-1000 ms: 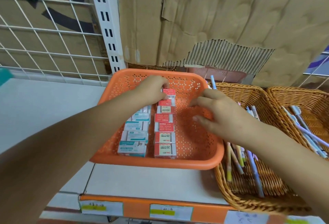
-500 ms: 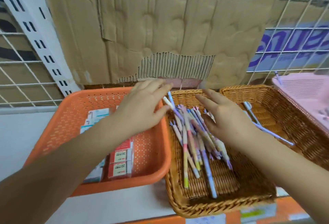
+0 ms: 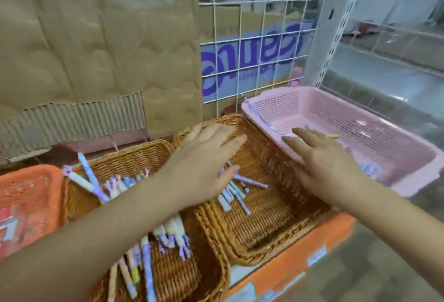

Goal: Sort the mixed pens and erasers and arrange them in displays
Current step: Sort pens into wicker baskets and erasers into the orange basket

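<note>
My left hand [image 3: 204, 162] hovers with straight fingers over the right wicker basket [image 3: 262, 227], which holds a few pale blue and purple pens [image 3: 236, 192]. My right hand [image 3: 322, 160] is stretched flat over the near rim of the pink plastic basket [image 3: 374, 133], empty, with a few pens partly hidden behind it. The left wicker basket [image 3: 168, 275] is full of several pastel pens [image 3: 146, 263]. At the far left, the orange basket [image 3: 28, 188] shows red eraser packs [image 3: 14, 229].
Torn cardboard [image 3: 96, 49] backs the shelf on the left, and a white wire grid [image 3: 254, 49] on the right. An orange shelf edge with price labels [image 3: 295, 263] runs below the baskets. One pen [image 3: 259, 116] leans on the pink basket's rim.
My view and both hands have swung right, from the orange eraser basket, past the first wicker basket, to the second wicker basket and the pink one. Both hands stay empty.
</note>
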